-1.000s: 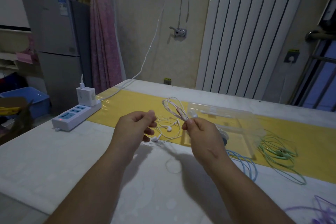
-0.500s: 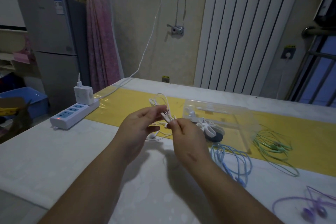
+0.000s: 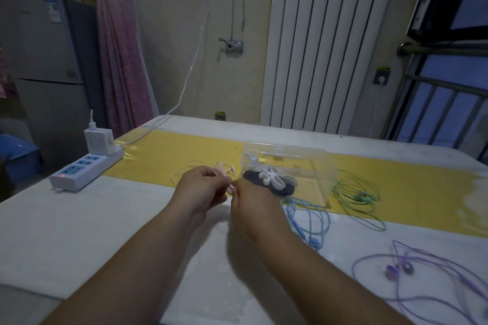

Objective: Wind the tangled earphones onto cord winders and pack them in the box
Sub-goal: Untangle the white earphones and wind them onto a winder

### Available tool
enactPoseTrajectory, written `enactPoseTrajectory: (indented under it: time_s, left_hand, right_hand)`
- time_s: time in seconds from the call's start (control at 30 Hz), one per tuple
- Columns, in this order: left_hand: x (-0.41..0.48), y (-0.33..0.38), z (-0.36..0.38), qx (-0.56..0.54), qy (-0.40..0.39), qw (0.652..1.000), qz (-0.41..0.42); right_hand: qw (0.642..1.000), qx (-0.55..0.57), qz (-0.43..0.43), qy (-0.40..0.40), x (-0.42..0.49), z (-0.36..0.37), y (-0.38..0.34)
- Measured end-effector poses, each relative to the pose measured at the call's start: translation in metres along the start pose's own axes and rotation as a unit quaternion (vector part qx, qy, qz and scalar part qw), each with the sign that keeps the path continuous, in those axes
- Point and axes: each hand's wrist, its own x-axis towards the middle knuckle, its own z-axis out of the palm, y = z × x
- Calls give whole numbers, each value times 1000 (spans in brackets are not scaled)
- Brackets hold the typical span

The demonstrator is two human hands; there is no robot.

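I am pinching the white earphones (image 3: 224, 169) between both hands, left hand (image 3: 202, 188) and right hand (image 3: 252, 206) curled close together over the desk (image 3: 79, 219), just beside the clear box (image 3: 323, 166) where the cord winders (image 3: 272, 178) are lying. I am judging it best to be teasing loops apart with fingertips, not tugging, keeping the slack free before winding

left hand (image 3: 203, 187): curled, pinching | right hand (image 3: 253, 200): curled, pinching | hands nearly touching, forearms converging
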Motion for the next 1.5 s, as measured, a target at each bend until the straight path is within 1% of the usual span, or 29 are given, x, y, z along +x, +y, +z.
enactPoseTrajectory:
  time_s: [0.07,0.13,0.23,0.3,0.37,0.43,0.53,0.63,0.7,0.77,1.0,1.1,1.13,1.2,1.3,1.33,1.4,1.5]
  left_hand:
    - [-1,-2,10,-28,-4,999,-23]
    - [-2,-4,20,-21,-12,999,-34]
    - [-5,-9,34,36,-24,998,-38]
    - [-6,-12,42,105,-20,994,-14]
    - [-6,-14,49,213,-22,976,28]
    - [-7,-13,53,314,-40,946,64]
    - [-8,-9,57,394,-64,913,83]
    - [-9,-6,64,447,-88,884,107]
    - [-9,-6,70,464,-104,872,121]
    - [-7,-8,74,467,-111,868,129]
    - [-5,-14,79,457,-137,868,137]
    - [-5,-16,78,483,-144,849,158]
    - [-5,-17,78,491,-137,844,168]
    - [-7,-18,78,488,-105,845,189]
    - [-10,-19,78,448,-49,869,204]
    - [-11,-19,78,447,-50,869,206]
    - [-10,-17,77,476,-84,852,200]
    - [-7,-14,75,503,-112,836,189]
  right_hand:
    - [999,36,23,24,-12,-5,6]
    - [998,30,39,33,-19,-8,14]
    - [998,-23,55,26,-27,-13,24]
    - [996,-67,57,14,-31,-15,28]
    - [992,-109,61,3,-35,-16,32]
    - [987,-145,61,-3,-35,-15,35]
    - [981,-184,57,-8,-36,-15,37]
    - [973,-228,31,-8,-38,-16,37]
    - [967,-253,25,-11,-39,-18,37]
    - [966,-255,33,-18,-40,-20,38]
    - [978,-185,82,-47,-39,-23,43]
    - [979,-183,82,-47,-38,-23,42]
    - [979,-183,82,-48,-38,-23,42]
    - [979,-181,83,-45,-37,-23,42]
    - [982,-169,78,-28,-36,-26,42]
    - [984,-161,75,-24,-34,-27,42]
    - [985,-156,66,-23,-30,-30,42]
    - [985,-161,52,-45,-23,-38,39]
